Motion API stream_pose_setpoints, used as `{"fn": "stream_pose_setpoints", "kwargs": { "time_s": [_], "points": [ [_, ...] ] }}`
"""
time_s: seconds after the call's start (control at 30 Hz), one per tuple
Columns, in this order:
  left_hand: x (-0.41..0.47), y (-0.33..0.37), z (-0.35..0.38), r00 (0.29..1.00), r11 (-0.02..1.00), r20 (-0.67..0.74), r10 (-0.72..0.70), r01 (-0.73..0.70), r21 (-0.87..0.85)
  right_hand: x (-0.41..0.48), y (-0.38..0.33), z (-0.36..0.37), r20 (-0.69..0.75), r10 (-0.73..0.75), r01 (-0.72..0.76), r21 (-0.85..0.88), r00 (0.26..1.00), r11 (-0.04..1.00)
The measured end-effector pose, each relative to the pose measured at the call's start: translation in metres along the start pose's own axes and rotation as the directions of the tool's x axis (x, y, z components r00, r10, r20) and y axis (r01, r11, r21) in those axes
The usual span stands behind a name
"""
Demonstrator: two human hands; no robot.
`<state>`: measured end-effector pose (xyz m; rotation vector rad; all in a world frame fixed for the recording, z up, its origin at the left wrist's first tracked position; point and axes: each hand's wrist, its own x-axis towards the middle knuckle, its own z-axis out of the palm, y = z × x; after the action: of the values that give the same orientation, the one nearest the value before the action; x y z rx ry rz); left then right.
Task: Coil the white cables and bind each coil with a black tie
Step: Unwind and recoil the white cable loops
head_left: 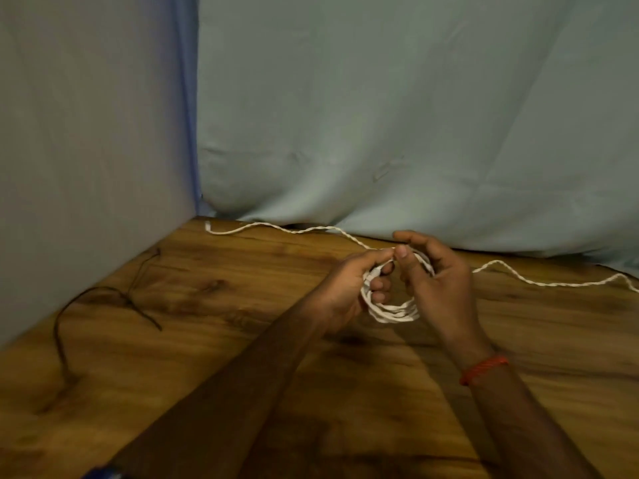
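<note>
Above the desk (pixel 214 368), our left hand (pixel 347 288) grips the coiled white cable (pixel 392 313), and our right hand (pixel 441 288) pinches its top. The black tie (pixel 100 291) lies well apart, leftward.

Just 1 camera sits on the person's head. It looks forward and down at the wooden table (pixel 242 347) from close up. The left hand (pixel 345 288), right hand (pixel 441 288) and white cable (pixel 390 312) show near the middle. Blue cloth (pixel 415 115) fills the far side, a grey wall (pixel 86 133) the left.
</note>
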<state>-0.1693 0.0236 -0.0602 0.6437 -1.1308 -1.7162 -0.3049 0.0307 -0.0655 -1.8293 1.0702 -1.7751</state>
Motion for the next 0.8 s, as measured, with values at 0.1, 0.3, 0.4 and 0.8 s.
{"fn": "stream_pose_setpoints", "kwargs": {
  "time_s": [0.1,0.3,0.4,0.8],
  "points": [
    [0.001,-0.002,-0.001,0.998,0.997,0.024,-0.066,0.067,-0.038,0.001,0.003,-0.001,0.026,0.026,-0.025,-0.037,0.999,0.999],
    [0.002,-0.004,0.004,0.993,0.988,0.081,-0.086,0.096,-0.123,0.001,0.001,-0.006,-0.010,0.018,-0.018,0.002,1.000,1.000],
    [0.004,-0.004,0.000,0.997,0.991,0.037,-0.072,0.075,-0.115,-0.002,-0.001,-0.004,0.028,-0.007,0.008,-0.034,1.000,0.999],
    [0.002,0.017,-0.018,0.906,0.988,-0.399,0.142,-0.107,0.110,-0.006,-0.012,0.021,0.022,-0.042,0.046,-0.261,0.999,0.964]
  ]
}}
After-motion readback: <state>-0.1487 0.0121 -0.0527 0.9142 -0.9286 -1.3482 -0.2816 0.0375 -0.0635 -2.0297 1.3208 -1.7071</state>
